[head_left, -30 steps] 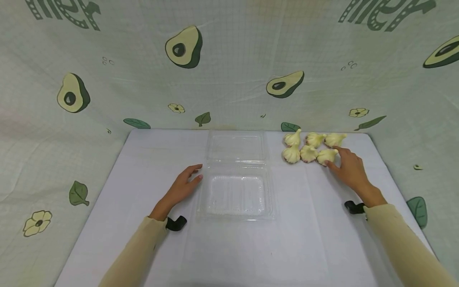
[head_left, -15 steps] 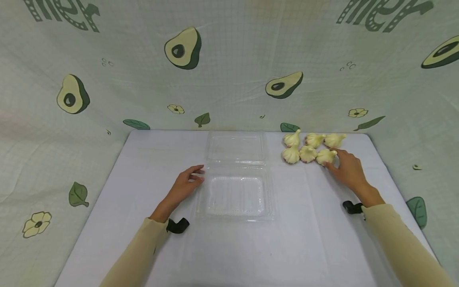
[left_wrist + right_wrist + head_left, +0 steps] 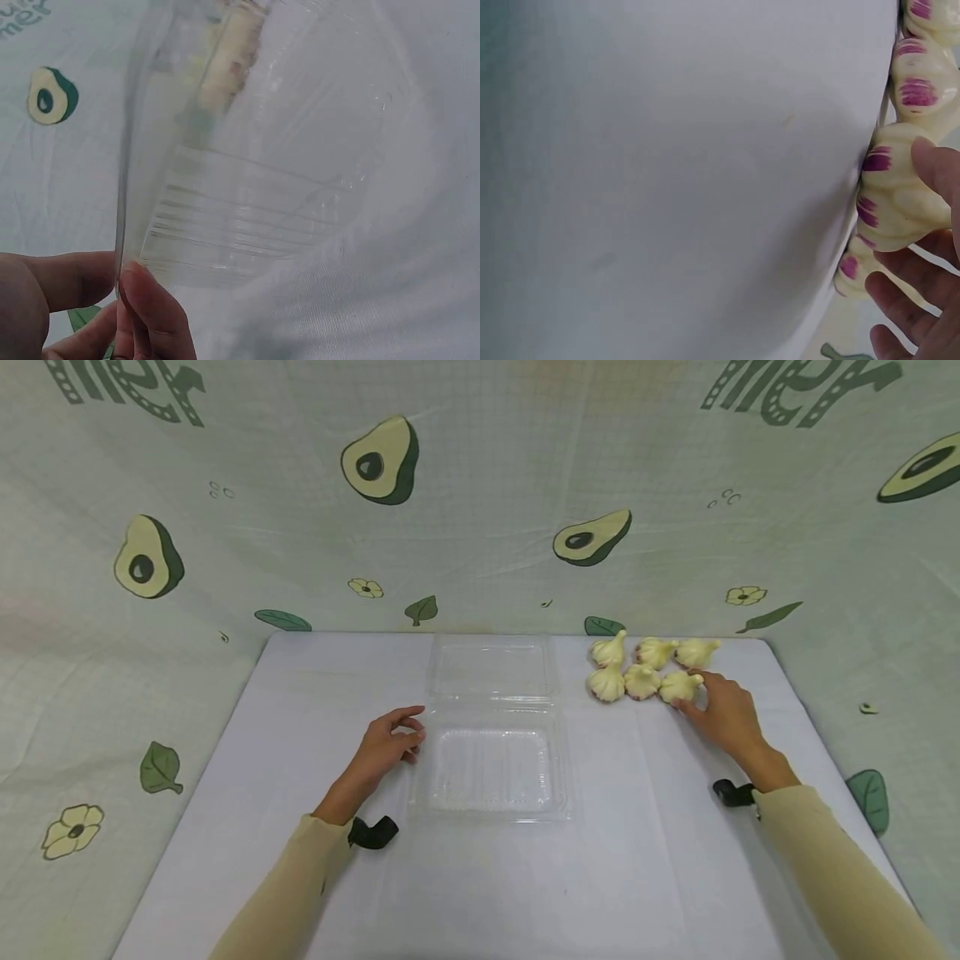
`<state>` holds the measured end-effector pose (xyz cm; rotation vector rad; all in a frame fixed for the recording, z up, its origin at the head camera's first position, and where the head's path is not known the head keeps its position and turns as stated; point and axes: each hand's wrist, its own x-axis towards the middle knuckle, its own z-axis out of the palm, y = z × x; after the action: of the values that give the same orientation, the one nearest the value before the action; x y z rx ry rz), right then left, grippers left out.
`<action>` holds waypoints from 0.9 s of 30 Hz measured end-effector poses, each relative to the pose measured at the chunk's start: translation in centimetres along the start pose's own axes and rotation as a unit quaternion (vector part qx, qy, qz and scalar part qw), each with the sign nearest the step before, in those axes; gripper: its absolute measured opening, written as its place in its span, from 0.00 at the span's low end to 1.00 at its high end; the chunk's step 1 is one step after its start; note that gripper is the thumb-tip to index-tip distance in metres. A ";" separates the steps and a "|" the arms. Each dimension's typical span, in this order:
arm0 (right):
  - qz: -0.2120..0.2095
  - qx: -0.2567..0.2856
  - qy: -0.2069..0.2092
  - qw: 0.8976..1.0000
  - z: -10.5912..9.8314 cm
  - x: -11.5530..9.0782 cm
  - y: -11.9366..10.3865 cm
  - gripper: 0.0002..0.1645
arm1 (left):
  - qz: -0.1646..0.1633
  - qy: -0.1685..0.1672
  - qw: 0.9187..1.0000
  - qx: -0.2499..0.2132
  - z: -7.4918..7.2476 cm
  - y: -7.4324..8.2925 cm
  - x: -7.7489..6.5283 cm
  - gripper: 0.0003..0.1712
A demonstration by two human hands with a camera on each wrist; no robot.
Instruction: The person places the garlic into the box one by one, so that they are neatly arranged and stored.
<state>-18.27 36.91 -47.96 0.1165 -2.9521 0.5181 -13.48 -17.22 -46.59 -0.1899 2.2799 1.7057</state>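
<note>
A clear hinged plastic container (image 3: 487,814) lies unfolded on the table, its lid half (image 3: 491,667) toward the back. At its left rim my left hand (image 3: 384,747) pinches the edge; the left wrist view shows the thumb and fingers (image 3: 157,307) on either side of the plastic wall. Back right, several white garlic bulbs with purple streaks sit in two rows. My right hand (image 3: 723,714) holds the front-row bulb at the right end (image 3: 678,687), thumb on one side and a finger on the other. That garlic bulb (image 3: 892,206) still rests among its neighbours.
Neighbouring garlic bulbs (image 3: 642,682) stand close against the held one, near the table's back edge. A white cloth covers the table (image 3: 480,885). Behind it hangs a pale green curtain (image 3: 480,527) with avocado prints. Each wrist carries a black camera mount (image 3: 373,832).
My left fingers have closed in on the container's left rim. My right hand stays at the same garlic bulb with almost no motion. The whole head view has shifted slightly.
</note>
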 end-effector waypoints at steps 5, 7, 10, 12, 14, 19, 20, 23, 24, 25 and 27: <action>0.009 0.002 0.002 1.000 -0.2 -0.1 -0.1 0.36 | -0.001 0.003 1.000 -0.007 0.0 0.1 0.0 0.27; 0.012 0.004 0.003 1.000 -0.5 -0.2 0.0 0.36 | 0.000 0.002 1.000 -0.013 0.0 0.1 0.0 0.27; 0.016 0.006 0.005 1.000 -1.0 -0.4 0.0 0.36 | 0.001 -0.001 1.000 -0.021 -0.1 0.1 0.1 0.27; 0.018 0.007 0.007 1.000 -1.4 -0.6 0.1 0.36 | 0.000 -0.001 1.000 -0.023 -0.1 0.0 0.1 0.27; 0.017 0.008 0.014 1.000 -1.9 -0.8 0.0 0.36 | -0.004 -0.001 1.000 -0.024 0.0 0.0 0.2 0.27; 0.007 0.010 0.037 0.999 -3.0 -1.3 -0.4 0.35 | -0.018 0.003 1.000 -0.024 0.1 0.2 0.3 0.27; 0.006 0.011 0.039 0.999 -3.2 -1.4 -0.6 0.35 | -0.021 0.003 1.000 -0.023 0.1 0.2 0.3 0.27; 0.002 0.017 0.040 0.999 -3.9 -1.8 -1.5 0.36 | -0.025 0.000 0.999 -0.026 0.1 0.2 0.2 0.27; -0.001 0.017 0.040 0.999 -4.1 -1.9 -1.8 0.36 | -0.025 -0.001 0.999 -0.027 0.0 0.3 0.2 0.28; -0.005 0.018 0.042 0.999 -4.2 -2.0 -2.2 0.36 | -0.025 -0.002 0.999 -0.027 0.0 0.3 0.2 0.28; -0.015 0.020 0.047 0.999 -4.5 -2.3 -2.9 0.35 | -0.024 -0.004 0.999 -0.025 0.0 0.2 0.2 0.28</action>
<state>-15.12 35.82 -43.16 0.1377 -2.8452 0.5640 -13.74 -17.11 -46.45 -0.2470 2.2107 1.7377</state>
